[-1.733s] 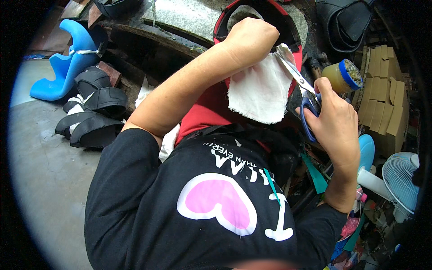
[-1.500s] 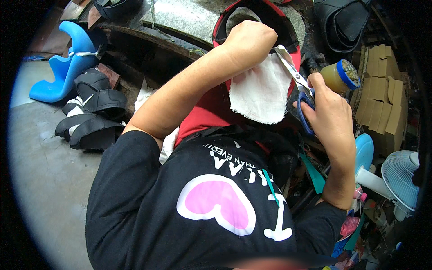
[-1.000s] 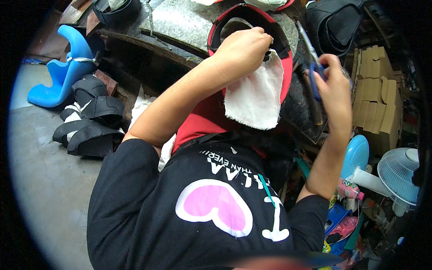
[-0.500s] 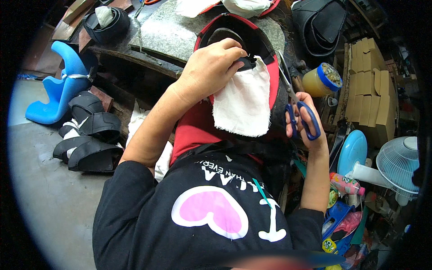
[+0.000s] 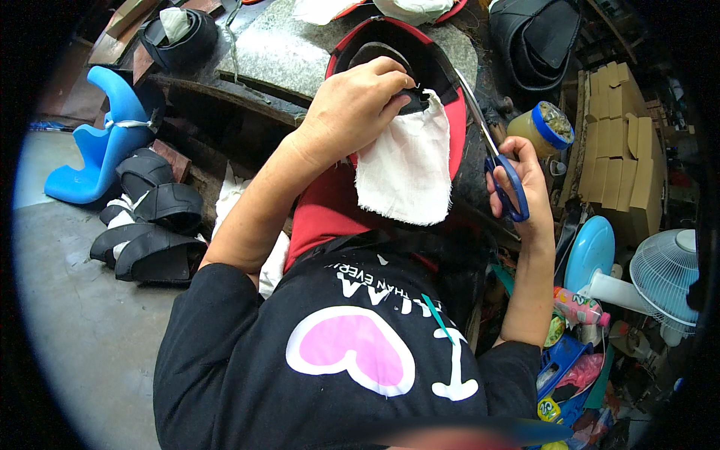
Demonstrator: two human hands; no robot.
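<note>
My left hand (image 5: pixel 358 109) is closed, thumb and fingers pinched at the upper edge of a white cloth piece (image 5: pixel 405 176) with frayed edges. A small black part shows beside the fingertips; what exactly they grip is partly hidden. Behind the cloth lies a hollow, shell-shaped piece with a black inside and a red rim (image 5: pixel 456 135). My right hand (image 5: pixel 525 180) holds scissors (image 5: pixel 491 142) by their dark blue handles. Their blades point up and away, alongside the right of the red rim, and look nearly together.
A grey slab (image 5: pixel 277 49) lies on the bench beyond. A jar with a blue rim (image 5: pixel 551 126), cardboard boxes (image 5: pixel 619 161) and a fan (image 5: pixel 664 274) stand to the right. Leftward are a blue curved form (image 5: pixel 94 161) and several black shaped pieces (image 5: pixel 161 251) on the floor.
My right hand has shifted slightly right and away, with the scissors' handles and blades drawn closer together. My left hand and the cloth have hardly moved.
</note>
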